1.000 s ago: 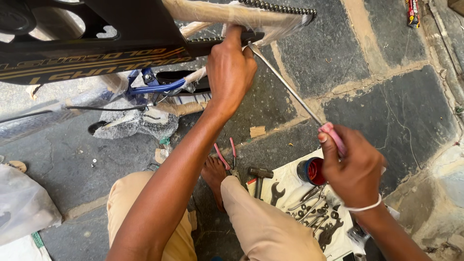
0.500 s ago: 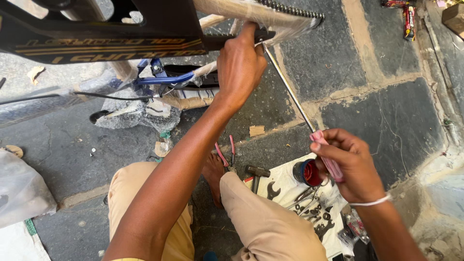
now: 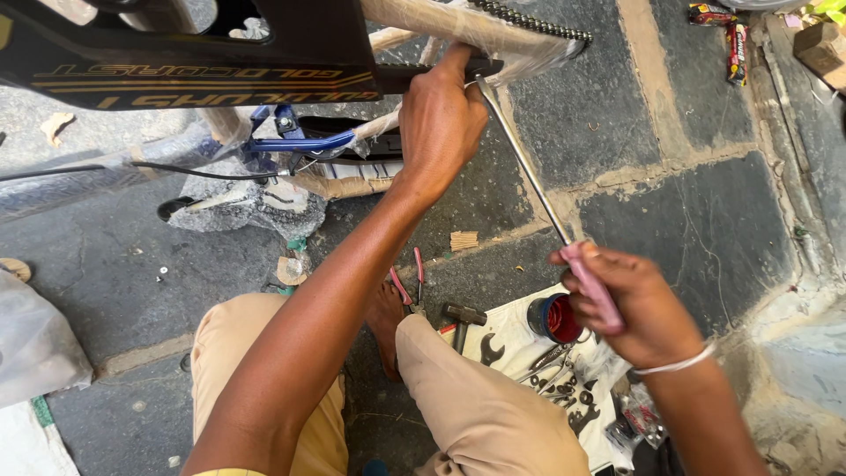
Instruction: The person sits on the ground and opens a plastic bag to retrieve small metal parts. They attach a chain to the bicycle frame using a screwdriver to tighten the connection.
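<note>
My left hand (image 3: 439,123) reaches up and grips a dark bar on the black bicycle frame (image 3: 203,53), just below the plastic-wrapped chain (image 3: 520,22). A long screwdriver (image 3: 529,167) with a steel shaft runs from that spot down to the right. Its pink handle sits in my right hand (image 3: 634,308), which is closed around it. The shaft's tip meets the frame beside my left thumb; the exact contact point is hidden.
Beside my bent knees, a white cloth (image 3: 511,339) carries wrenches, a hammer (image 3: 463,317), small parts and a red-filled round tin (image 3: 553,319). Red-handled pliers (image 3: 407,282) lie on the stone floor. Blue bicycle parts and crumpled plastic wrap (image 3: 247,198) lie at left.
The view has shifted. My right hand with the screwdriver handle has dropped a little and moved left; my left hand keeps its grip on the frame.
</note>
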